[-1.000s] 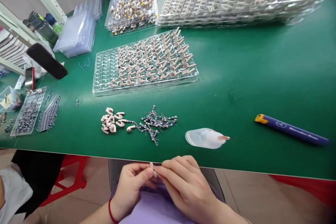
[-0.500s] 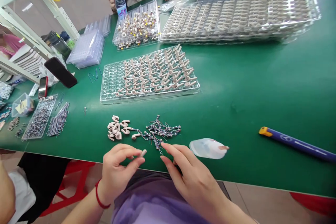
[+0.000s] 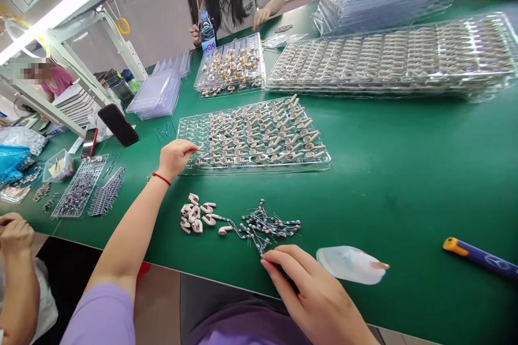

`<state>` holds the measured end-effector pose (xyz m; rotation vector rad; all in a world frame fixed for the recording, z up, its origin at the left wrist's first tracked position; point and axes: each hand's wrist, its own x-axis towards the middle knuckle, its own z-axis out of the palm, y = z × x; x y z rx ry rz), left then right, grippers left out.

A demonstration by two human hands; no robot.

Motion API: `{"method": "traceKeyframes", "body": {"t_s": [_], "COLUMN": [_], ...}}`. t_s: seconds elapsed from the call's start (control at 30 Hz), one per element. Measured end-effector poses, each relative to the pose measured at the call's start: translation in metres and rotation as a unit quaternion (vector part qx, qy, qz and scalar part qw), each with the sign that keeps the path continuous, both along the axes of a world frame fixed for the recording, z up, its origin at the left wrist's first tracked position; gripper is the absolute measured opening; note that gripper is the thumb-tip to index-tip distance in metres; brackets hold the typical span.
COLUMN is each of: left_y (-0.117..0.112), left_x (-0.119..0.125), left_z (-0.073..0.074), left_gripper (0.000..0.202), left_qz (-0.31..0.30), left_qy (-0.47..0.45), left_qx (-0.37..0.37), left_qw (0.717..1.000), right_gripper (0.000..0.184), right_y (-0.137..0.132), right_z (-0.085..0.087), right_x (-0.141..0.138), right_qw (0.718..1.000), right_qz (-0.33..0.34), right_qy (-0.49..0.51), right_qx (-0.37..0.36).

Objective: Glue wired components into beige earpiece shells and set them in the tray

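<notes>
Two hands have just parted: the left hand (image 3: 176, 158) has reached out to the near left of the tray (image 3: 190, 128), thumb and finger pinching what looks like a pale shell (image 3: 200, 148), mostly hidden. The right hand (image 3: 305, 287) has brought its fingertips together at the wires (image 3: 272, 223); I cannot tell whether they grip one. Work now seems split between tray and wires.

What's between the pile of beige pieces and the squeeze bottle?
The head view shows a loose beige piece, then tangled wired parts, with the right hand at their near edge.
</notes>
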<state>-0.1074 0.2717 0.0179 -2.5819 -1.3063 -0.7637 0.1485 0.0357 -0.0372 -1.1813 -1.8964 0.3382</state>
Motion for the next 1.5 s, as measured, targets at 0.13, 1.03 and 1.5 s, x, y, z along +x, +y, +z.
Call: {"method": "traceKeyframes", "body": {"t_s": [0.13, 1.03, 1.5], "left_y": [0.014, -0.193, -0.235], "left_x": [0.006, 0.058, 0.066], "left_z": [-0.002, -0.003, -0.01], "left_gripper": [0.015, 0.006, 0.023], "left_qz": [-0.013, 0.048, 0.069], "left_qy": [0.049, 0.059, -0.283], "left_qx": [-0.028, -0.118, -0.24], "left_qw": [0.998, 0.99, 0.926], "right_gripper": [0.018, 0.032, 0.035], "right_y": [0.0, 0.018, 0.006], "right_z": [-0.001, 0.012, 0.01], "right_x": [0.0, 0.011, 0.02], "right_qw": [1.0, 0.989, 0.982], "right_qz": [0.007, 0.084, 0.122], "right_qy": [0.011, -0.121, -0.127], "right_qx": [-0.004, -0.032, -0.062]}}
